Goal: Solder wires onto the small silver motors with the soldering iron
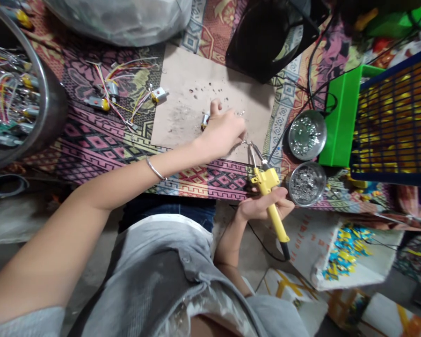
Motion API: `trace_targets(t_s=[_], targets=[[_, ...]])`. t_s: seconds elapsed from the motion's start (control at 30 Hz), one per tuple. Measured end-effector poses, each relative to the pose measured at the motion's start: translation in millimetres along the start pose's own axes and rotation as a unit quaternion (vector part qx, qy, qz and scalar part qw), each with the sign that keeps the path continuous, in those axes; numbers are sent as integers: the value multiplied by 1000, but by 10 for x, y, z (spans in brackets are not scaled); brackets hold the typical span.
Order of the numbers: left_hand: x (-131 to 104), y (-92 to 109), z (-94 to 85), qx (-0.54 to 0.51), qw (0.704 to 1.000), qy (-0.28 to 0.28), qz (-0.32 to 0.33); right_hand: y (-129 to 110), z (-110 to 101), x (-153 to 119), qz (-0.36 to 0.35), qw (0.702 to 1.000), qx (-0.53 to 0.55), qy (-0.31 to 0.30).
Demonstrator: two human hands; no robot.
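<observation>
Left hand [228, 128] sits low over the cardboard [175, 126], fingers drawn in narrow beside the iron's tip — can't tell what they pinch, if anything. Right hand [263, 206] is wrapped round the yellow soldering iron [273, 215] at the near edge of the tabletop [189, 175], tip pointing far and left over the cardboard. We'd call it light and stiff, plastic body, slight drag from the black cord end [285, 250]. We'd grip yellow only; metal end likely hot. Small motor [205, 121] lies on the cardboard, just left of the left hand, partly hidden. Probably dense for its size, hard, smooth-sided, could slip or roll. We'd take it by the metal sides — loose wired motors [98, 103] farther left suggest thin, soft leads, joints easily torn.
</observation>
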State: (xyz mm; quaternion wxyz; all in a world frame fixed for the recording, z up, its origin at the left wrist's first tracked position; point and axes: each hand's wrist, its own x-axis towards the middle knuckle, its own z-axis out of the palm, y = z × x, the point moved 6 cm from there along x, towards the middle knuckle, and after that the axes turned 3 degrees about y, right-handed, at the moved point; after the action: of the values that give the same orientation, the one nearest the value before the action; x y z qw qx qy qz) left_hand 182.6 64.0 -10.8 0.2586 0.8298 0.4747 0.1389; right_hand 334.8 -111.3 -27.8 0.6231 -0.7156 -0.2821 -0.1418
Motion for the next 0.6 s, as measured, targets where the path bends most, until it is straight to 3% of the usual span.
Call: trace_targets(t_s=[0.2, 0.47, 0.6], targets=[[18, 36, -32, 8, 1000, -12, -16, -21, 16, 10, -16, 1000, -20, -7], [12, 30, -49, -16, 998, -40, -35, 36, 15, 10, -4, 999, 46, -15], [13, 23, -38, -14, 999, -32, -32, 87, 16, 8, 15, 999, 26, -41]])
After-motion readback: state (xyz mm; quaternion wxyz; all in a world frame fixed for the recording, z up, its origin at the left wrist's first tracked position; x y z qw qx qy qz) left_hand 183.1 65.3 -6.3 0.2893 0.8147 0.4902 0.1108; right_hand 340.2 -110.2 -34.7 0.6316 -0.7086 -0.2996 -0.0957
